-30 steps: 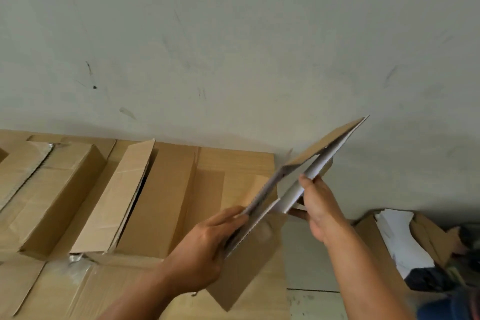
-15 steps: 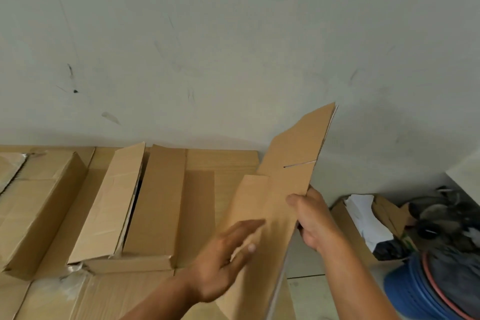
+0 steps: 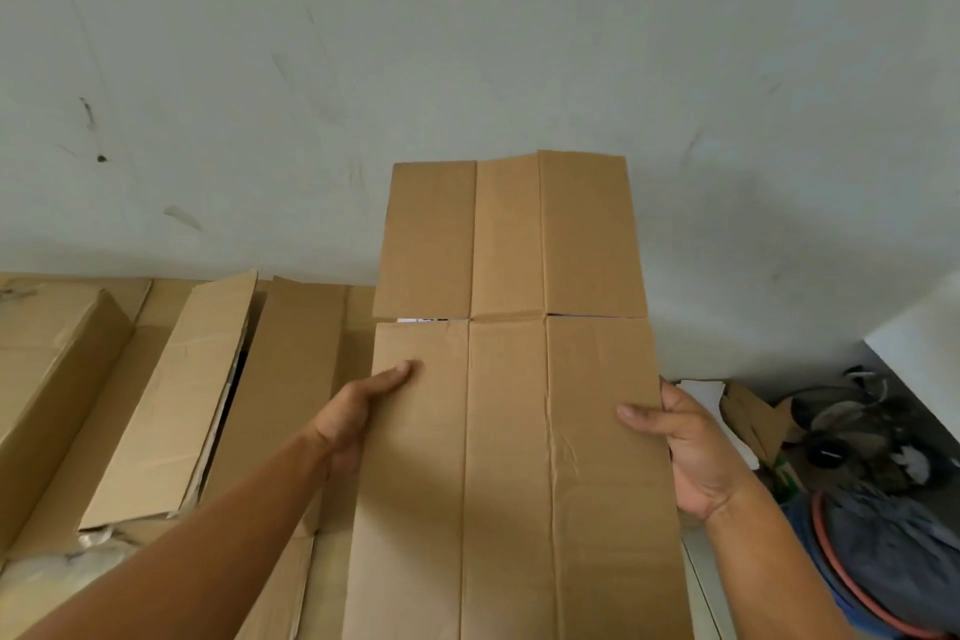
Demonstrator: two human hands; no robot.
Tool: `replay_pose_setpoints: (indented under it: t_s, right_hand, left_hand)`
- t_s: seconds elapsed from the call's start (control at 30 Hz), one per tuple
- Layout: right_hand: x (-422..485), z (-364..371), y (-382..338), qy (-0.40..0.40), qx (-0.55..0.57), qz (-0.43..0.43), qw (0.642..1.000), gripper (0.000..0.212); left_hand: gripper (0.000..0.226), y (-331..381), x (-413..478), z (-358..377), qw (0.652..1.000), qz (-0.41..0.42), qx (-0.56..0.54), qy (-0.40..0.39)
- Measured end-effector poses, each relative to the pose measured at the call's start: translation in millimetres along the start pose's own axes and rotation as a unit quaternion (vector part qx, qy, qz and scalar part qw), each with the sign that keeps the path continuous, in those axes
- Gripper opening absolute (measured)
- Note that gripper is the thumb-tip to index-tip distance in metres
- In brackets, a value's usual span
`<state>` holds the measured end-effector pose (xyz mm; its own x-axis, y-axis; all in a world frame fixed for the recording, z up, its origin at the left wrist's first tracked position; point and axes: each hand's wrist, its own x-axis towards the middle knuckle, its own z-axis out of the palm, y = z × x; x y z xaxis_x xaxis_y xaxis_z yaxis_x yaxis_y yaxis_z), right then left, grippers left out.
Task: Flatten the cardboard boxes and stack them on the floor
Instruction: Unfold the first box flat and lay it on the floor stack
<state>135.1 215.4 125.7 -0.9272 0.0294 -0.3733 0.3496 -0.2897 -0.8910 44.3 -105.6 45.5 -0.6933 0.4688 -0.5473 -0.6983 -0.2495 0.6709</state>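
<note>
The flattened brown cardboard box [image 3: 511,431] shows 2 lengthwise creases.

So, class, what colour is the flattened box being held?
The flattened box is plain brown; head view shows it best.

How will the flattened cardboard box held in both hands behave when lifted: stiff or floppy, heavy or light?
Probably light: the left hand and right hand hold the flattened cardboard box by its side edges. Likely bends along its creases, stiff between them.
</note>
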Motion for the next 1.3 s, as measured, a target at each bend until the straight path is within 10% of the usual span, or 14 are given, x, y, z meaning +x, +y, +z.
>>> replay_pose_setpoints:
  t_s: [0.3,0.6,0.87,1.03,1.3]
  right_hand:
    - [96,-39,67,0.030,-0.097,0.122,0.987,0.050]
    - [185,-53,146,0.059,-0.238,0.209,0.947,0.026]
    - [215,-48,153,0.051,-0.561,0.106,0.819,0.099]
    - [242,-15,152,-0.073,-0.698,-0.142,0.698,0.078]
    - [258,-1,208,-0.173,-0.711,-0.173,0.660,0.060]
  left_hand:
    - [0.035,-29,48,-15,0.978,-0.012,0.070,0.196]
    - [0.024,-55,108,-15,0.871,-0.049,0.245,0.422]
    - [0.092,-80,136,3,0.705,-0.028,0.612,0.357]
    - [0.079,-80,177,9,0.636,0.007,0.747,0.194]
    - [0.068,-110,214,-17,0.583,0.044,0.790,0.185]
